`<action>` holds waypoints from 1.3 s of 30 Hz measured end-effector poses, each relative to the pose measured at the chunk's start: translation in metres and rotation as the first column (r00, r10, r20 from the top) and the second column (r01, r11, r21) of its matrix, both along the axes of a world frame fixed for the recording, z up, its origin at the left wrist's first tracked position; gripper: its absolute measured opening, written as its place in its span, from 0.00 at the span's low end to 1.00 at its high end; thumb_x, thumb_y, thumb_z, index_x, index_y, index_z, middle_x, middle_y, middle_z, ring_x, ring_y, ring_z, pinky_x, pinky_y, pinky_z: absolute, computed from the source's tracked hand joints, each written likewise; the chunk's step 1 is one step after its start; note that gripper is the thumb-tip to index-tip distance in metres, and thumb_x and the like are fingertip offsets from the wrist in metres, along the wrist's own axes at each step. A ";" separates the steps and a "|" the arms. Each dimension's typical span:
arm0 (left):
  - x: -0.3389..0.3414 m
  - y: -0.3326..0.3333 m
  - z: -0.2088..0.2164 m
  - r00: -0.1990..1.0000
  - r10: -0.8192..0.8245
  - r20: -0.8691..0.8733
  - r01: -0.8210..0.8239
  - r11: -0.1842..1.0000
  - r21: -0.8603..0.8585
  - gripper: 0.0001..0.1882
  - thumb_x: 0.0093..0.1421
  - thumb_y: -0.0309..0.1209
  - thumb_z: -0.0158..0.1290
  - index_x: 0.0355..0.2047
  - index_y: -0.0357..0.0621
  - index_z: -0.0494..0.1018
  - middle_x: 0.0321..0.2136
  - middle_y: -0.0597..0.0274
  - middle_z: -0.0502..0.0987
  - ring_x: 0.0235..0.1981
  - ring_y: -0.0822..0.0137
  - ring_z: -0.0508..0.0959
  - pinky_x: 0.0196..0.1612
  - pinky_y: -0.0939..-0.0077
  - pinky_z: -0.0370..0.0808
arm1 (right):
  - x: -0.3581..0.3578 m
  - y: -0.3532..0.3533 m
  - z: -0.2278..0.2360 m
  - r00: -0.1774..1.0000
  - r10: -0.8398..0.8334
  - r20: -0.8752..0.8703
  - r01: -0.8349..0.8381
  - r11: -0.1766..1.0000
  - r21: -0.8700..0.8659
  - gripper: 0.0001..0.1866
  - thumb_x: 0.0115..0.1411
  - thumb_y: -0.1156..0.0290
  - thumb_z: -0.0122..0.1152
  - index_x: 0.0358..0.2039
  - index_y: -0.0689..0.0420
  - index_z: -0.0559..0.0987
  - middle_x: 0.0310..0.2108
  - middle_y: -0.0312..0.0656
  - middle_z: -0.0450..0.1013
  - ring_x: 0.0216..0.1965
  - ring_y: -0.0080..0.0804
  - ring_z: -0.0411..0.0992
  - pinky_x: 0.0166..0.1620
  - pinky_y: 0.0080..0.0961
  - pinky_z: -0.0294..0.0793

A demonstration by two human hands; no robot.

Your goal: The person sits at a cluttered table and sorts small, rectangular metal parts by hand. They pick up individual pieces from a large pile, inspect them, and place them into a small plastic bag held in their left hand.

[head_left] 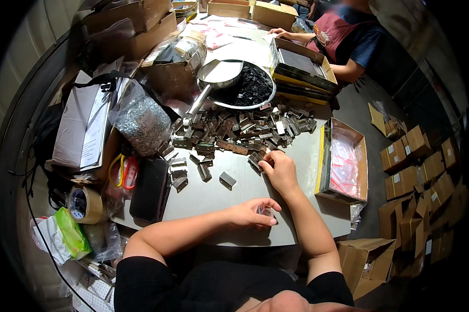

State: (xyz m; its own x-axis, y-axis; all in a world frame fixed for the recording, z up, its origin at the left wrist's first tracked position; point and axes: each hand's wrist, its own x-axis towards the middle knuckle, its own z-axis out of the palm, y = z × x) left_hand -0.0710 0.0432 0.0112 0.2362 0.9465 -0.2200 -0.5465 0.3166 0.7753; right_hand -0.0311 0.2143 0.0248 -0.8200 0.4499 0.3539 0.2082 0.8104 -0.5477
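The right hand point(281, 172) is pinching a bracket point(254, 161); the left hand point(248, 212) is cupping a glinting part point(264, 210); lifting singly should be preventing snags.

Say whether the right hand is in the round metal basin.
No, the right hand is at bent grey metal brackets outside the basin.

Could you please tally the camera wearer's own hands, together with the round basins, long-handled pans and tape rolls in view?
Hands: 2 (left hand, right hand)
Basin: 1
Pan: 1
Tape roll: 1
Total: 5
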 end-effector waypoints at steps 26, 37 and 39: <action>-0.003 -0.001 0.003 1.000 0.017 -0.007 -0.017 1.000 -0.011 0.26 0.58 0.31 0.61 0.54 0.43 0.64 0.33 0.70 0.71 0.29 0.78 0.70 0.32 0.83 0.69 | 0.009 0.020 0.002 0.997 0.080 0.015 -0.081 0.984 0.156 0.08 0.47 0.73 0.65 0.24 0.58 0.74 0.29 0.44 0.74 0.36 0.45 0.71 0.41 0.40 0.70; -0.009 0.000 0.006 0.824 0.565 0.030 -0.564 0.825 -0.035 0.21 0.58 0.30 0.60 0.49 0.42 0.65 0.31 0.63 0.75 0.30 0.74 0.75 0.29 0.80 0.71 | 0.032 0.008 0.031 0.962 0.257 -0.092 -0.268 0.954 -0.136 0.08 0.54 0.78 0.60 0.34 0.61 0.71 0.28 0.47 0.70 0.30 0.44 0.72 0.33 0.34 0.72; -0.013 0.004 0.003 0.590 0.807 -0.001 -0.807 0.590 -0.031 0.19 0.58 0.29 0.59 0.48 0.42 0.66 0.31 0.63 0.75 0.31 0.73 0.75 0.29 0.79 0.71 | 0.035 0.003 0.030 0.928 0.362 -0.091 -0.373 0.882 -0.289 0.07 0.55 0.79 0.60 0.34 0.63 0.72 0.27 0.46 0.71 0.27 0.40 0.72 0.32 0.31 0.72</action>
